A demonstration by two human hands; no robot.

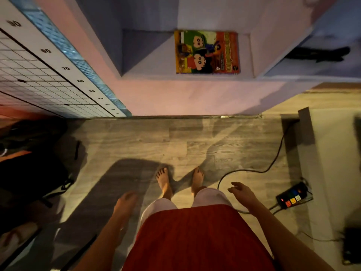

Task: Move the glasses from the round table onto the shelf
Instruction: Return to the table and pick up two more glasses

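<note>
while i stand barefoot on the wood-grain floor (pixel 136 137), the shelf (pixel 195 79) is straight ahead of me, a pale recess set in the wall. i cannot tell for sure where the glasses are; a dark, blurred shape (pixel 320 54) lies in the compartment to the right, too smeared to name. the round table does not show.

my left hand (pixel 125 204) hangs low beside my left leg, fingers loose and holding nothing. my right hand (pixel 242 194) is lifted a little out from my right hip, fingers spread and slightly curled, also holding nothing.

in the middle compartment a comic book (pixel 207 52) lies flat, its cover bright orange, green and yellow with two cartoon faces; i can read a "4" near its lower edge, while the title lettering along the orange side is too blurred to read.

on my left a height chart (pixel 48 75) with a grid runs up the wall, marked 90, 80, 70, 60, 50 and 40, the lower figures too small to read. dark bags (pixel 33 169) are heaped below it.

on my right a power strip (pixel 293 196) with coloured switches lies on the floor, one red light glowing, its black cable (pixel 273 163) curving away toward the wall.
</note>
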